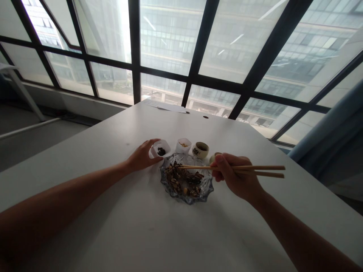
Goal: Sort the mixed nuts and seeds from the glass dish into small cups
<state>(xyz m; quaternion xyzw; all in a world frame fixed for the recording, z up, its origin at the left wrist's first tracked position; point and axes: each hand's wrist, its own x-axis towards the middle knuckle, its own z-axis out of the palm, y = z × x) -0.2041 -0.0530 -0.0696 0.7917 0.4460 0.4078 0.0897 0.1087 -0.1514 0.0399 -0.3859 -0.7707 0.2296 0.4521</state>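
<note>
My left hand [145, 156] is wrapped round a white cup [154, 152] with a few dark pieces [161, 151] inside, tilted toward me beside the bowl. In my right hand [236, 177] is a pair of chopsticks [262, 167], their tips reaching into a scalloped clear glass bowl [210, 189]. Sunflower seeds [184, 182] and other dark and yellowish bits lie mixed in that bowl. Whether the tips pinch a seed is too small to tell.
Behind the bowl stand another white cup [179, 146] with yellowish pieces and a cream cup [198, 153] with dark lettering. A further small cup [213, 156] is partly hidden by my right hand. Paper [167, 107] lies at the white table's [136, 234] far edge, near the windows.
</note>
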